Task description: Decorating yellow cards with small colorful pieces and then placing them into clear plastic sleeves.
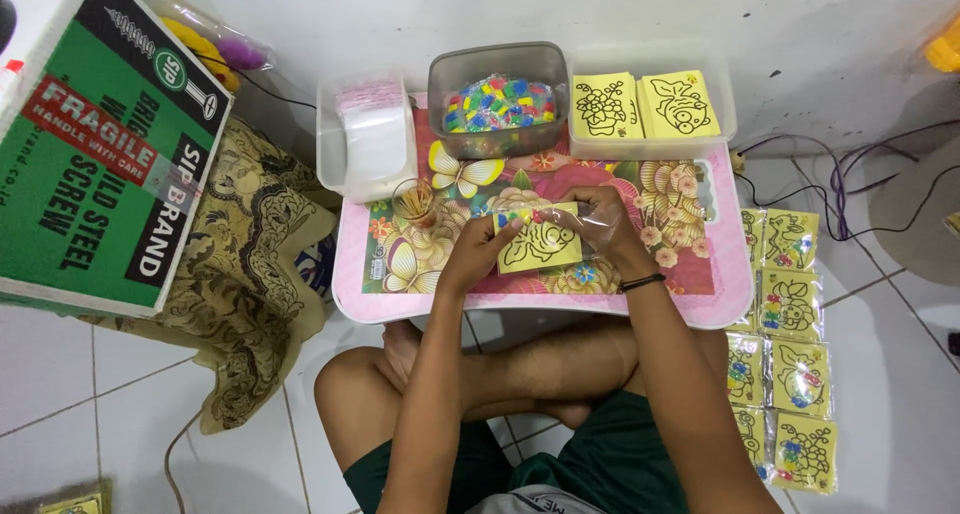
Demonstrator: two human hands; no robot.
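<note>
Both my hands hold a yellow picture card (543, 244) with a black fish outline, over the middle of a small pink floral table (700, 309). My left hand (483, 250) grips the card's left edge. My right hand (598, 224) holds a clear plastic sleeve (578, 219) around the card's right side. Small coloured bits lie along the card's top edge inside the sleeve.
At the table's back stand a clear tub of plastic sleeves (366, 134), a grey tub of coloured packets (500, 99) and a tub of yellow cards (650, 104). A small cup of sticks (415, 204) is beside them. Packed cards (790, 344) line the floor on the right. A cardboard box (95, 144) sits left.
</note>
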